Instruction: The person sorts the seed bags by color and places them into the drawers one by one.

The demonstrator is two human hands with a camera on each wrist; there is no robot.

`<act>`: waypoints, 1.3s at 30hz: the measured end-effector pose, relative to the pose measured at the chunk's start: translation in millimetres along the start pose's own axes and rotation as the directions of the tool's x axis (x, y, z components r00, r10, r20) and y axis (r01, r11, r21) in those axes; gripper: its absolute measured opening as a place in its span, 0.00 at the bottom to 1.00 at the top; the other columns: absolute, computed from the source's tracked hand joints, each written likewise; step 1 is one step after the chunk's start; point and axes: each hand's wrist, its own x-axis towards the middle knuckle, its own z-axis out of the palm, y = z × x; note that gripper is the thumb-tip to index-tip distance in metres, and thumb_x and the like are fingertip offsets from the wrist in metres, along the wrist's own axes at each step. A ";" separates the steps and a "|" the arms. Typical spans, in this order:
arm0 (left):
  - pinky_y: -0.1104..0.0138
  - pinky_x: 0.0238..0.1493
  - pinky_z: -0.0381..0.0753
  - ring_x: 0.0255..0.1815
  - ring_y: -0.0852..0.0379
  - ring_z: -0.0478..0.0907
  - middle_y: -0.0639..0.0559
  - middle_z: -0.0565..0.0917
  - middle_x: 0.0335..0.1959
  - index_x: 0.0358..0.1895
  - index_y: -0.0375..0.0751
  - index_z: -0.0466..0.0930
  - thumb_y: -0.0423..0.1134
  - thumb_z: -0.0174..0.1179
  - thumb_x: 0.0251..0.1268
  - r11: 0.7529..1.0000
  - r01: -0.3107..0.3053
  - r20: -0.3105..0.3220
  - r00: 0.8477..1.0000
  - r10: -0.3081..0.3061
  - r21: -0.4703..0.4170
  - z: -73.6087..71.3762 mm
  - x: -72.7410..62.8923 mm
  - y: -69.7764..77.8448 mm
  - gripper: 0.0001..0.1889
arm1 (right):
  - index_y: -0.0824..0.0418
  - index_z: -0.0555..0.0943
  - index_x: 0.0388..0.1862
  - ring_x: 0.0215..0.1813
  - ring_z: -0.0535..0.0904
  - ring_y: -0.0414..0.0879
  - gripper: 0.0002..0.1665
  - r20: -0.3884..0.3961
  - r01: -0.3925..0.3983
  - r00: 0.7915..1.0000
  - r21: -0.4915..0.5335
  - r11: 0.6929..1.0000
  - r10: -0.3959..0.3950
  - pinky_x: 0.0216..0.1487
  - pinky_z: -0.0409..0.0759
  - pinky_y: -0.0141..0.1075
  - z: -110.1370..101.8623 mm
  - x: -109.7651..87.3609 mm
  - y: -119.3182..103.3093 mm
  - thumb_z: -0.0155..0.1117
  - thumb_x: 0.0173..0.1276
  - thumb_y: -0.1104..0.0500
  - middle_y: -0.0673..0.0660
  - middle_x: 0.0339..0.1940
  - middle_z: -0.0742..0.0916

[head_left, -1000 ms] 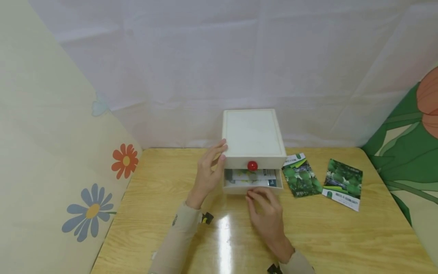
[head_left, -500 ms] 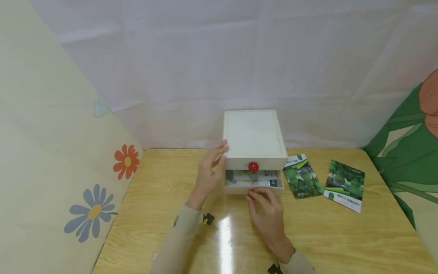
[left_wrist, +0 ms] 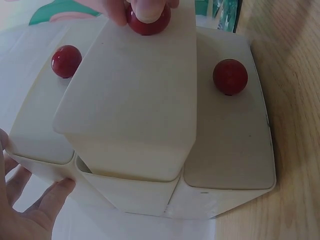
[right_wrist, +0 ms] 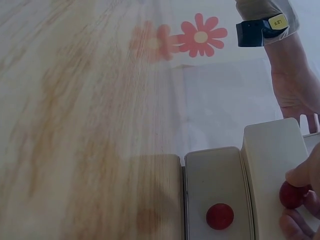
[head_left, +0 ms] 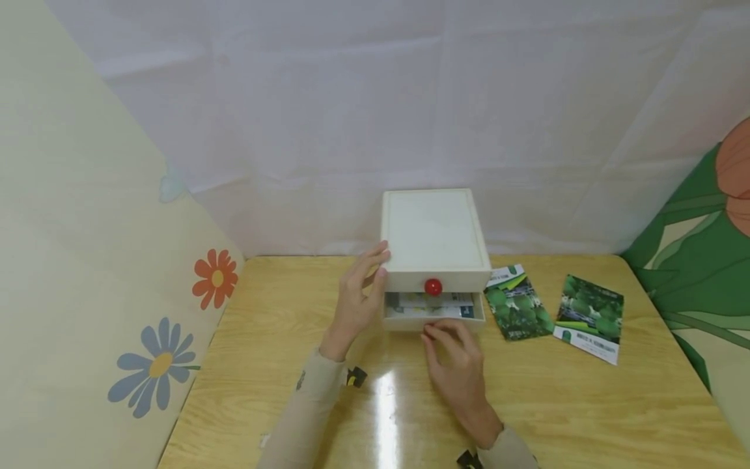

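Observation:
A white three-drawer cabinet (head_left: 433,228) stands at the back of the wooden table, with its middle drawer (left_wrist: 135,85) pulled partway out. Inside the drawer lie flat printed packets (head_left: 454,299), partly covered by the cabinet's top. My right hand (head_left: 459,365) pinches the red round knob (right_wrist: 290,197) of this drawer between thumb and fingers. On the cabinet's left side, my left hand (head_left: 357,296) rests with extended fingers against the side wall near the top front edge. The top and bottom drawers are closed, each with its own red knob.
Two green-and-white packets with plant pictures, one near the cabinet (head_left: 518,303) and another farther right (head_left: 588,319), lie on the table (head_left: 281,326). A white cloth wall (head_left: 328,130) rises right behind the cabinet. Flower-printed panels flank both sides.

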 end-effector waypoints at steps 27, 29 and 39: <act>0.63 0.55 0.90 0.73 0.38 0.78 0.38 0.79 0.73 0.64 0.31 0.81 0.27 0.56 0.80 1.000 -0.010 -0.008 1.000 0.010 0.020 0.4 -0.1 -2.4 0.15 | 0.67 0.91 0.42 0.46 0.86 0.53 0.16 0.020 -0.051 0.999 0.039 0.998 0.050 0.61 0.79 0.20 1.4 3.5 -1.9 0.81 0.53 0.76 0.60 0.44 0.87; 0.64 0.55 0.90 0.74 0.39 0.78 0.39 0.79 0.74 0.64 0.32 0.81 0.28 0.56 0.81 1.000 -0.001 -0.007 1.000 0.001 0.019 0.3 -0.2 -2.3 0.15 | 0.67 0.91 0.41 0.46 0.86 0.53 0.17 0.016 -0.047 0.999 0.040 0.998 0.046 0.61 0.80 0.20 1.7 4.3 -2.0 0.82 0.52 0.76 0.60 0.44 0.87; 0.59 0.55 0.91 0.73 0.39 0.78 0.39 0.79 0.73 0.63 0.30 0.81 0.28 0.56 0.80 1.000 -0.016 -0.004 1.000 0.016 0.015 0.6 0.4 -1.6 0.15 | 0.68 0.91 0.41 0.47 0.85 0.53 0.15 0.037 -0.077 0.996 0.026 0.997 0.076 0.62 0.78 0.18 3.5 9.4 2.0 0.80 0.55 0.76 0.61 0.45 0.87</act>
